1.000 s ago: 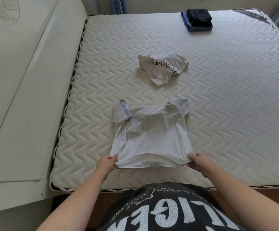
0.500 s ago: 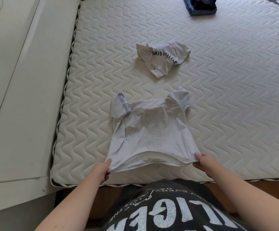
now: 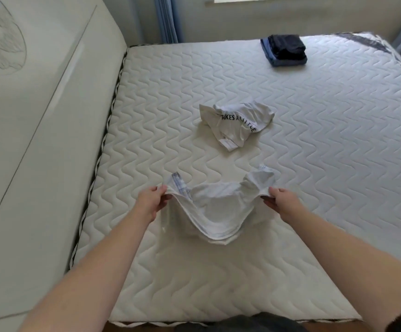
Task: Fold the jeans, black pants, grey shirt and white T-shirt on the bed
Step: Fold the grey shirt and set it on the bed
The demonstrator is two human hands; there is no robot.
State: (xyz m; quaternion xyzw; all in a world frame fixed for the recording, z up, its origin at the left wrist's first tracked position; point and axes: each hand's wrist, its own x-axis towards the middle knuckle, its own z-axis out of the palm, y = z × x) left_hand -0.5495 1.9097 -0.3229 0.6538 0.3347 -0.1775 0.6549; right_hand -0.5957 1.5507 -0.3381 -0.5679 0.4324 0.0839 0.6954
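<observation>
Fabric of the light grey cotton shirt (image 3: 218, 209) is being pinched at both hem corners, by the left hand (image 3: 152, 202) and the right hand (image 3: 281, 202), its middle sagging above the white quilted bed (image 3: 326, 164). Beyond, the crumpled white printed T-shirt (image 3: 236, 122) is lying; far off, folded black pants (image 3: 287, 47) are being carried by folded blue jeans (image 3: 288, 61).

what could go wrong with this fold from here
The grey shirt sags in the middle between the left hand and right hand, so the hem may land bunched or crooked. Its sleeves are already rumpled and could get trapped underneath. The crumpled white T-shirt lies just beyond, so an overshoot might overlap it.
</observation>
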